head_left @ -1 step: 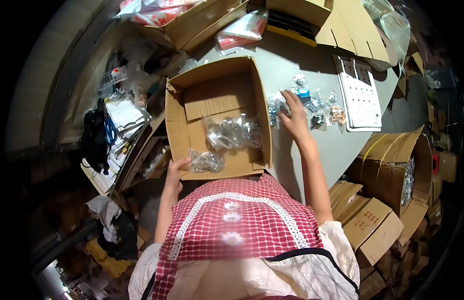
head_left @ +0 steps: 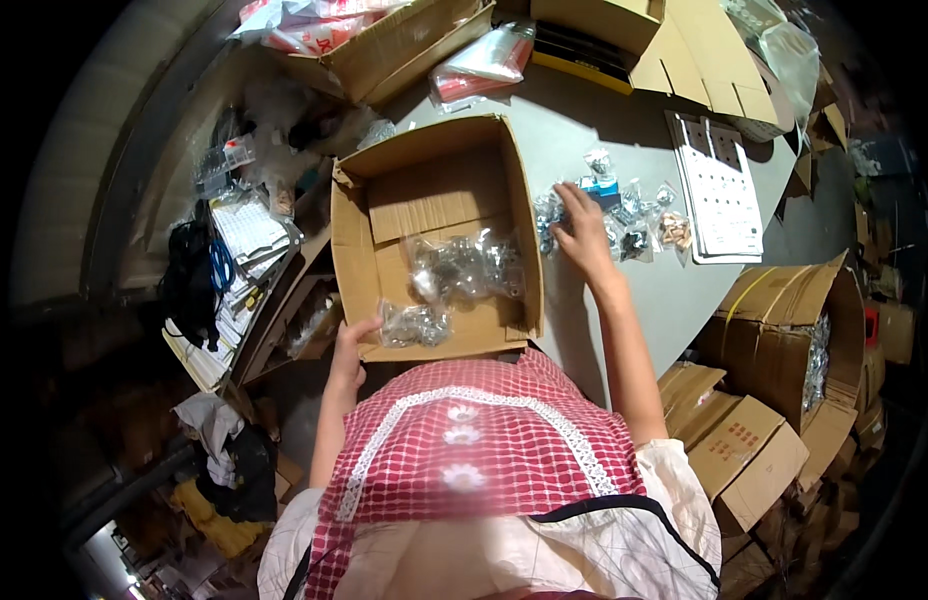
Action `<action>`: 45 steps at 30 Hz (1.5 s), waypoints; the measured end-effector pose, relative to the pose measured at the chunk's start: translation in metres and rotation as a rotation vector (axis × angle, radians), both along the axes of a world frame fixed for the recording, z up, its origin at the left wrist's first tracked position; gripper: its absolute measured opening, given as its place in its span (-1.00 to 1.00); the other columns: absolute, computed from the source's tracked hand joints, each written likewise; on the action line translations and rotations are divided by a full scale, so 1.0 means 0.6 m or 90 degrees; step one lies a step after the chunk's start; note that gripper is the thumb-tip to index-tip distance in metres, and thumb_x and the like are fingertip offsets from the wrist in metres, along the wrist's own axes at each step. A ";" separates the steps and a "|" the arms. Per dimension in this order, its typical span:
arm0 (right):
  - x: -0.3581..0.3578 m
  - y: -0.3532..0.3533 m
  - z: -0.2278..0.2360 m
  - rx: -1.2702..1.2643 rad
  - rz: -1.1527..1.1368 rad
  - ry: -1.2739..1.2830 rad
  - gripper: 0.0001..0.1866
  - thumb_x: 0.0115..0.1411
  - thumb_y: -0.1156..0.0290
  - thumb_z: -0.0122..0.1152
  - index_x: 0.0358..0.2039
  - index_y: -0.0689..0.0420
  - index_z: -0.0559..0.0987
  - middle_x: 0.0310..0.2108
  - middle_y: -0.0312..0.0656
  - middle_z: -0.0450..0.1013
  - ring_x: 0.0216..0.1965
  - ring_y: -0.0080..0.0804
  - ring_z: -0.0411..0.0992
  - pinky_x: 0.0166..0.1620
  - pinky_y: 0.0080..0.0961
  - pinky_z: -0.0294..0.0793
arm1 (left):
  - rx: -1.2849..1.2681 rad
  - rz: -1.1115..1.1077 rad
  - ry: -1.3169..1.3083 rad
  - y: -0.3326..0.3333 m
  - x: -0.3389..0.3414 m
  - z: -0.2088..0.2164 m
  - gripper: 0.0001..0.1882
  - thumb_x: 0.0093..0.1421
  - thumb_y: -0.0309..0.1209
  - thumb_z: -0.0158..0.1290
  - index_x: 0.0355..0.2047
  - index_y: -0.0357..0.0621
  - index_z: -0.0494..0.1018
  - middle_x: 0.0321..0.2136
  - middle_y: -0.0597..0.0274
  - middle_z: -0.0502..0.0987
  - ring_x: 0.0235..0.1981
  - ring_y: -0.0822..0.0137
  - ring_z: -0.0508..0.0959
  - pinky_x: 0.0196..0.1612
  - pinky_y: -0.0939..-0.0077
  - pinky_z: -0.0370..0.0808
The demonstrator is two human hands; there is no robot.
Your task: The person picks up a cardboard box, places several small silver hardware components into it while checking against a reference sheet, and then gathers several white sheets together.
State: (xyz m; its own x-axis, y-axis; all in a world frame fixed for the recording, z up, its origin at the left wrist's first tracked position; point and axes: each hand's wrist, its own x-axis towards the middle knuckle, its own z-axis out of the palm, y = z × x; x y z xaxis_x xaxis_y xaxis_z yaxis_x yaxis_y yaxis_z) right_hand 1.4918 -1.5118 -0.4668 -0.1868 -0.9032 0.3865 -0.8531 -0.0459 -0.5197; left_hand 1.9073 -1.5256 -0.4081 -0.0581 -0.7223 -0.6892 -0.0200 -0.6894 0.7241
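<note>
- the step in hand looked, as a judgement, like handling small bagged parts beside an open box, with one hand steadying and the other at the bags.
- the cardboard box point(head_left: 352, 240) stood open on the grey table point(head_left: 664, 300), right in front of the person's apron point(head_left: 464, 405).
- the left hand point(head_left: 347, 357) gripped the box at its near left corner, thumb over the rim and the other fingers curled outside the wall.
- the right hand point(head_left: 586, 238) was partly open over the table, just outside the box's right wall, its thumb apart from its fingers; nothing could be seen gripped in it.
- at its fingertips lay a clear bag of silvery parts point(head_left: 546, 212), between the hand and the box.
- a blue packet point(head_left: 604, 190) and a bag of tan pieces point(head_left: 675, 230) lay farther right, short of the white sheets point(head_left: 719, 190).
- inside the box, a cluster of clear bags point(head_left: 469, 268) rested toward the right wall, and a smaller clear bag point(head_left: 416, 325) sat near the left thumb.
- lifting a bag from there would have called for a light pinch of its loose film, clear of its neighbours, and enough height to pass the box's wall; the left hand's hold suited keeping the box still.
</note>
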 end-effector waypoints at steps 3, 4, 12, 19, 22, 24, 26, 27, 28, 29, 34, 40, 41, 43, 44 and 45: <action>-0.028 -0.017 -0.048 0.026 -0.039 -0.040 -0.58 0.16 0.37 0.28 0.05 0.14 0.54 -0.05 -0.05 0.53 -0.20 -0.05 0.50 -0.08 -0.31 0.49 | 0.027 0.007 -0.019 -0.001 -0.011 0.014 -0.40 -0.02 -0.30 0.22 0.04 -0.27 0.41 -0.10 0.12 0.51 -0.07 0.21 0.49 0.01 0.35 0.39; -0.035 -0.019 -0.057 0.042 -0.092 -0.124 -0.63 0.18 0.36 0.26 0.01 0.12 0.57 -0.14 -0.09 0.57 -0.23 -0.10 0.52 -0.12 -0.35 0.49 | 0.023 0.001 -0.013 -0.001 -0.011 0.014 -0.40 -0.02 -0.30 0.22 0.05 -0.27 0.41 -0.10 0.13 0.51 -0.07 0.21 0.49 0.01 0.35 0.39; 0.020 -0.010 0.165 0.059 0.130 -0.772 -0.67 0.35 0.31 0.13 -0.04 0.31 0.56 -0.26 -0.29 0.51 -0.30 -0.59 0.40 -0.15 -0.62 0.42 | 0.020 0.020 -0.004 0.002 -0.004 0.004 -0.41 -0.04 -0.31 0.23 0.03 -0.25 0.42 -0.12 0.15 0.52 -0.08 0.22 0.50 0.00 0.37 0.39; 0.018 0.008 0.021 0.143 0.013 0.136 -0.30 -0.07 0.25 0.46 0.07 0.22 0.41 0.31 0.14 0.10 0.23 0.20 0.10 0.20 0.11 0.20 | 0.022 0.021 -0.022 -0.001 -0.007 -0.004 -0.41 -0.04 -0.32 0.22 0.03 -0.24 0.42 -0.13 0.16 0.52 -0.10 0.23 0.51 -0.01 0.37 0.40; 0.021 0.024 0.028 0.067 -0.001 0.116 -0.48 -0.06 0.35 0.43 -0.09 0.23 0.46 0.15 0.11 0.31 0.15 0.09 0.24 0.13 0.00 0.30 | 0.025 0.018 -0.034 0.000 -0.015 0.009 -0.40 -0.03 -0.32 0.22 0.05 -0.25 0.42 -0.13 0.15 0.52 -0.12 0.22 0.51 -0.02 0.37 0.41; 0.008 0.037 0.016 0.209 -0.068 -0.085 -0.65 -0.02 0.43 0.41 -0.25 0.23 0.47 -0.12 -0.03 0.47 -0.06 -0.20 0.43 -0.06 -0.22 0.45 | 0.029 0.025 -0.031 0.001 -0.020 0.014 -0.40 -0.03 -0.33 0.22 0.06 -0.26 0.42 -0.14 0.16 0.53 -0.14 0.23 0.52 -0.05 0.38 0.42; 0.019 0.041 0.061 0.105 -0.136 -0.281 -0.69 0.02 0.44 0.40 -0.28 0.22 0.46 -0.20 -0.10 0.48 -0.16 -0.32 0.46 -0.16 -0.32 0.47 | -0.029 -0.007 -0.047 0.010 -0.028 0.033 -0.41 -0.03 -0.32 0.22 0.05 -0.25 0.43 -0.15 0.16 0.54 -0.14 0.23 0.52 -0.05 0.39 0.43; 0.029 0.045 0.099 -0.004 -0.205 -0.472 -0.73 0.05 0.46 0.39 -0.31 0.21 0.46 -0.29 -0.17 0.50 -0.26 -0.45 0.48 -0.25 -0.43 0.49 | -0.041 -0.016 -0.056 0.010 -0.032 0.039 -0.42 -0.02 -0.32 0.22 0.03 -0.25 0.44 -0.16 0.17 0.54 -0.16 0.24 0.53 -0.06 0.40 0.43; 0.043 0.047 0.141 -0.043 -0.142 -0.674 -0.74 0.10 0.43 0.40 -0.32 0.19 0.45 -0.25 -0.21 0.47 -0.27 -0.52 0.46 -0.27 -0.46 0.52 | -0.053 -0.026 -0.065 0.010 -0.037 0.046 -0.44 -0.02 -0.31 0.22 0.02 -0.24 0.44 -0.18 0.18 0.54 -0.17 0.24 0.53 -0.07 0.40 0.43; 0.050 0.051 0.170 -0.031 -0.042 -0.777 -0.74 0.13 0.44 0.37 -0.22 0.21 0.49 -0.11 -0.13 0.48 -0.16 -0.46 0.48 -0.10 -0.43 0.53 | -0.065 -0.036 -0.074 0.010 -0.042 0.052 -0.45 -0.02 -0.31 0.22 0.01 -0.24 0.45 -0.19 0.18 0.54 -0.18 0.25 0.53 -0.08 0.41 0.43; -0.049 -0.004 0.117 0.052 -0.045 -0.124 -0.36 -0.02 0.48 0.37 0.14 0.13 0.43 0.28 -0.02 0.25 0.23 -0.08 0.28 0.26 -0.25 0.26 | 0.007 -0.029 -0.032 -0.008 -0.001 -0.011 -0.44 -0.03 -0.28 0.21 0.02 -0.21 0.45 -0.20 0.19 0.54 -0.21 0.24 0.53 -0.10 0.40 0.44; -0.094 -0.028 0.046 0.143 -0.051 0.270 -0.46 -0.17 0.54 0.29 -0.08 0.18 0.43 0.05 0.03 0.38 0.11 0.05 0.31 0.28 -0.07 0.15 | 0.022 0.009 -0.024 -0.001 -0.008 0.010 -0.42 -0.02 -0.27 0.21 0.03 -0.24 0.43 -0.15 0.15 0.52 -0.13 0.24 0.51 -0.06 0.37 0.43; -0.095 -0.035 0.049 0.183 -0.029 0.237 -0.53 -0.18 0.54 0.27 -0.16 0.19 0.43 -0.07 0.02 0.45 0.04 0.04 0.35 0.26 -0.07 0.17 | 0.016 0.023 -0.027 0.001 -0.010 0.019 -0.42 -0.02 -0.27 0.21 0.03 -0.24 0.43 -0.15 0.15 0.52 -0.13 0.24 0.51 -0.06 0.37 0.43; -0.093 -0.020 0.061 0.164 -0.070 0.088 -0.61 -0.08 0.41 0.39 -0.29 0.19 0.39 -0.29 0.03 0.47 -0.21 0.01 0.45 -0.07 -0.19 0.45 | 0.015 0.016 -0.014 0.003 -0.029 0.033 -0.41 -0.01 -0.27 0.21 0.03 -0.27 0.43 -0.14 0.14 0.52 -0.11 0.24 0.50 -0.04 0.36 0.42; -0.088 -0.018 0.072 0.171 -0.128 -0.046 -0.62 -0.02 0.38 0.40 -0.31 0.19 0.38 -0.32 -0.03 0.48 -0.28 -0.09 0.47 -0.17 -0.25 0.47 | 0.013 0.006 -0.024 0.002 -0.029 0.032 -0.42 -0.01 -0.28 0.21 0.02 -0.29 0.43 -0.15 0.14 0.53 -0.14 0.24 0.52 -0.05 0.38 0.42; -0.085 -0.019 0.089 0.183 -0.189 -0.177 -0.63 0.04 0.34 0.42 -0.32 0.18 0.37 -0.35 -0.08 0.48 -0.34 -0.18 0.49 -0.27 -0.30 0.49 | 0.012 -0.009 -0.031 -0.003 -0.031 0.028 -0.43 -0.01 -0.28 0.21 0.01 -0.30 0.44 -0.17 0.13 0.54 -0.17 0.24 0.53 -0.07 0.40 0.43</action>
State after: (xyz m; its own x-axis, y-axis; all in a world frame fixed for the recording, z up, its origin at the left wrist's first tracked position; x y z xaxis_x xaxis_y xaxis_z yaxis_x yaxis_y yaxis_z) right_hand 1.4406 -1.5235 -0.4134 -0.5123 -0.8584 0.0284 -0.6353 0.3565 -0.6851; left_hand 1.8888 -1.5273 -0.3913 -0.0339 -0.7079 -0.7055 -0.0647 -0.7028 0.7084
